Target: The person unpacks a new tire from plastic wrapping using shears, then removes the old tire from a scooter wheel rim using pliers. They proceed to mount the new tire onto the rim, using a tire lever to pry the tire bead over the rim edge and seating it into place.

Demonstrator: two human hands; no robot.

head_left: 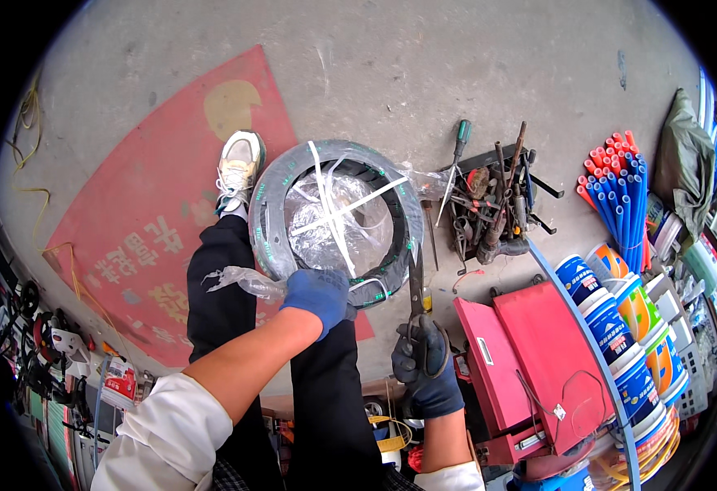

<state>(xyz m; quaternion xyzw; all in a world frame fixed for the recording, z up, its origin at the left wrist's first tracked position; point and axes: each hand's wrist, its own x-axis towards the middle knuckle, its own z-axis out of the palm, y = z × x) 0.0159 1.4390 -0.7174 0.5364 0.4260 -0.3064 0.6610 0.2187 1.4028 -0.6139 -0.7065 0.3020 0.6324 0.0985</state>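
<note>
A dark tyre-like ring (270, 233) with small green markings lies on the floor between my feet, wrapped in clear plastic. White straps (335, 217) cross over its open middle. My left hand (319, 296), in a blue glove, is closed at the ring's near edge, and a twisted tail of clear plastic wrap (248, 282) sticks out from its left side. My right hand (425, 360), in a dark glove, grips a long dark metal tool with a flat blade (416, 282). Its blade points away from me, alongside the ring's right edge; its exact kind is unclear.
Beyond the ring to the right, a tray of rusty hand tools (493, 196) has a green-handled screwdriver (460, 143) at its edge. A red metal toolbox (530, 344), paint buckets (612, 327) and red and blue pipes (624, 196) stand at right. A red sheet (146, 204) lies left.
</note>
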